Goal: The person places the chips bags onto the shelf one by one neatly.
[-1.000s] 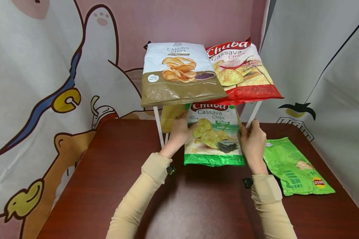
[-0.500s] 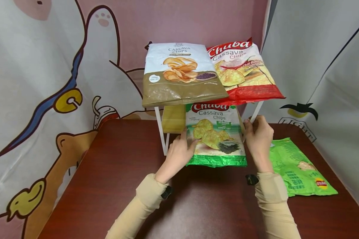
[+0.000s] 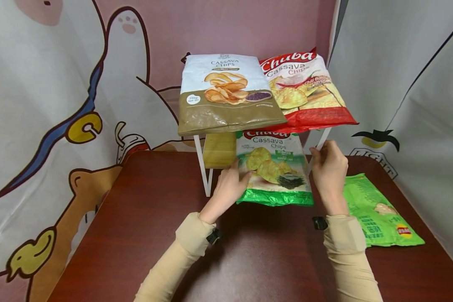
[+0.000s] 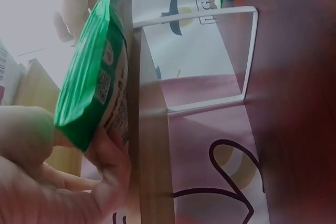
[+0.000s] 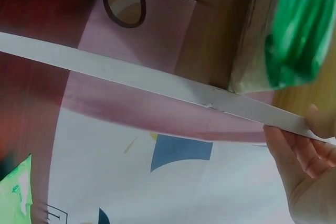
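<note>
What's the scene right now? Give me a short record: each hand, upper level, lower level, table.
left hand: pinches the seaweed chip bag near its lower left corner
right hand: grips a white rack leg
upper level: white-and-brown bag overlapping the red bag
lower level: seaweed chip bag at the wooden shelf, green bottom end toward the person
table: bright green bag lying flat, right of the right hand

Curtained booth point(image 3: 226, 25), cartoon-printed cloth walls point(image 3: 41, 126)
</note>
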A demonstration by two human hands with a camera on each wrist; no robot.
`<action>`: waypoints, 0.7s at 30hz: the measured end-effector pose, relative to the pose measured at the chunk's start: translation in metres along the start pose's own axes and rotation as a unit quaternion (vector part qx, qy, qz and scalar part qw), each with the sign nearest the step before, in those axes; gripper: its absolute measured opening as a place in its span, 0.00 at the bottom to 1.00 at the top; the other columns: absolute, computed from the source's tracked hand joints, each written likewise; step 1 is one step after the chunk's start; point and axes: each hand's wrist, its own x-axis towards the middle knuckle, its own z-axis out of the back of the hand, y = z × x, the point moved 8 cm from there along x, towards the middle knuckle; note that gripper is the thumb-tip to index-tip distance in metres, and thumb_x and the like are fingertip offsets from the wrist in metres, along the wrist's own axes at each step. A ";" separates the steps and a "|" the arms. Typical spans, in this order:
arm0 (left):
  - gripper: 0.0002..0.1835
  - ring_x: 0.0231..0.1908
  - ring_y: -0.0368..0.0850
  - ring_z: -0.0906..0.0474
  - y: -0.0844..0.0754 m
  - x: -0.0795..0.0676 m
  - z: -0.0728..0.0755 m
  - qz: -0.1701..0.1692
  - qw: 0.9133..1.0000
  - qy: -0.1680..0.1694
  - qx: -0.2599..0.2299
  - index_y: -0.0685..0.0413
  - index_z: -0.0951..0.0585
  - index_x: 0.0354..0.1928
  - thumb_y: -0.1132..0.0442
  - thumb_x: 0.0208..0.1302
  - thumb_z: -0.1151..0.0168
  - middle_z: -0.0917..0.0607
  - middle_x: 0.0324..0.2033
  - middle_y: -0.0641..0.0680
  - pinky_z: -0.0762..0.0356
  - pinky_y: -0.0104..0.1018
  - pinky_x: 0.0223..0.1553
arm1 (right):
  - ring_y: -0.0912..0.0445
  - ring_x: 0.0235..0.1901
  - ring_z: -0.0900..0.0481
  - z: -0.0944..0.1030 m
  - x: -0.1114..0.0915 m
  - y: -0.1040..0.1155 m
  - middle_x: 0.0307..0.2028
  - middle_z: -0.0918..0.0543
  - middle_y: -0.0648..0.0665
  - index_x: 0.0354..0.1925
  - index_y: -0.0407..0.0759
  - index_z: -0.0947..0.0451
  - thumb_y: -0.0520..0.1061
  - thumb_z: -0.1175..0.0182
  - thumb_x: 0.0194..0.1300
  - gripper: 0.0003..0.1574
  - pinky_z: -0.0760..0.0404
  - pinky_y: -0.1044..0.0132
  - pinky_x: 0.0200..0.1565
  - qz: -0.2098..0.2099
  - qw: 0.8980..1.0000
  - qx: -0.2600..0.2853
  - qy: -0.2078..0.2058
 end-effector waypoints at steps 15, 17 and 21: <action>0.16 0.14 0.41 0.43 -0.006 0.019 0.004 -0.024 0.998 -0.051 -0.012 0.68 0.25 0.45 0.58 0.71 0.49 0.33 0.20 0.54 0.45 0.29 0.16 | 0.37 0.30 0.20 -0.004 -0.003 -0.004 0.32 0.19 0.29 0.38 0.28 0.27 0.40 0.42 0.66 0.13 0.24 0.48 0.32 -0.012 1.000 -0.008 0.014; 0.12 0.14 0.40 0.43 -0.008 0.021 0.005 -0.033 0.998 -0.061 -0.010 0.63 0.25 0.37 0.59 0.71 0.49 0.33 0.20 0.53 0.45 0.28 0.16 | 0.37 0.30 0.20 -0.004 -0.003 -0.004 0.32 0.19 0.29 0.38 0.28 0.27 0.40 0.41 0.65 0.13 0.24 0.47 0.32 -0.011 1.000 -0.007 0.015; 0.19 0.13 0.40 0.44 -0.013 0.025 0.006 -0.053 0.996 -0.070 -0.005 0.53 0.34 0.19 0.61 0.71 0.50 0.35 0.18 0.52 0.46 0.28 0.16 | 0.36 0.31 0.19 -0.004 -0.003 -0.004 0.32 0.19 0.29 0.38 0.28 0.27 0.40 0.41 0.65 0.12 0.23 0.46 0.33 -0.013 1.000 -0.004 0.014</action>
